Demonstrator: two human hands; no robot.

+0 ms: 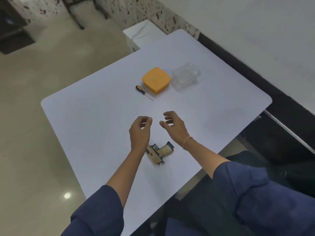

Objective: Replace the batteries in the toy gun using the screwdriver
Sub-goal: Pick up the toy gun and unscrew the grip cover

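Note:
A yellow and black toy gun (159, 153) lies flat on the white table (95, 116), partly hidden under my left wrist. Both hands hover above the table beyond the gun. My left hand (140, 132) has loosely curled fingers and holds nothing. My right hand (173, 126) is also empty, its fingers relaxed and slightly bent. A small screwdriver (143, 92) with a black and yellow handle lies farther away, its thin shaft pointing toward me and to the right.
An orange lidded box (156, 80) sits just right of the screwdriver. A clear plastic container (185, 76) stands to its right. The table's right edge meets a dark ledge (255, 79); tiled floor (34, 116) lies to the left.

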